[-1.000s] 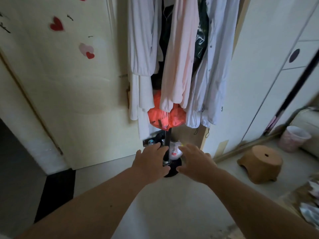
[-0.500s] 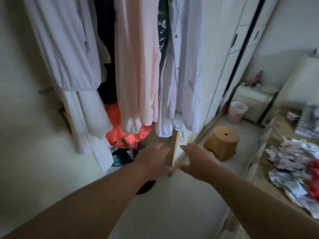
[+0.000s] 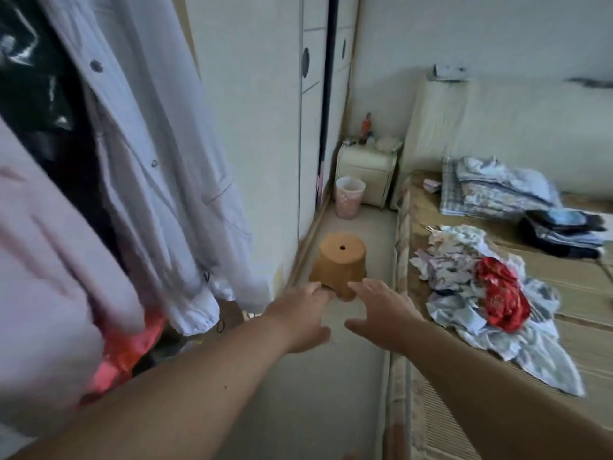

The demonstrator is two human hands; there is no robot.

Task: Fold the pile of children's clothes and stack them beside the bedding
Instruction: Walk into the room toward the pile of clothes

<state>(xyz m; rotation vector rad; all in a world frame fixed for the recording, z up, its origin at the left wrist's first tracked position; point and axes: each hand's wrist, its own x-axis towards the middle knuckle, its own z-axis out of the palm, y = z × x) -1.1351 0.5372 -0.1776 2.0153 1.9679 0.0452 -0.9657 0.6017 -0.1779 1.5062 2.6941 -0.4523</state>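
Now: two empty hands, one unfolded pile

Out front over the floor (image 3: 331, 403), left hand (image 3: 300, 315) and right hand (image 3: 381, 313) side by side, palms down, fingers straight and spread, gripping nothing, touching nothing.

Just past the fingertips, one upturned orange stool (image 3: 341, 258) on the floor, a single hole in its top. Further back, one pink bin (image 3: 350, 199), open at the top, contents impossible to tell from here. Right behind it, one pale nightstand (image 3: 365, 171) with a few small items on top, too small to make out.

Over to the bed (image 3: 577, 287) on the right: one loose pile of children's clothes (image 3: 454, 260), crumpled, near the floor-side edge, with one red garment (image 3: 501, 300) on top. At the far end, one folded heap of bedding (image 3: 497, 187), well apart from the pile. Just beside the bedding, one dark stack (image 3: 564, 235), neatly folded.

Hanging on the left: one white coat (image 3: 159, 161), one pink garment (image 3: 49, 260), and below them one orange-red bag (image 3: 124, 346), blurred.
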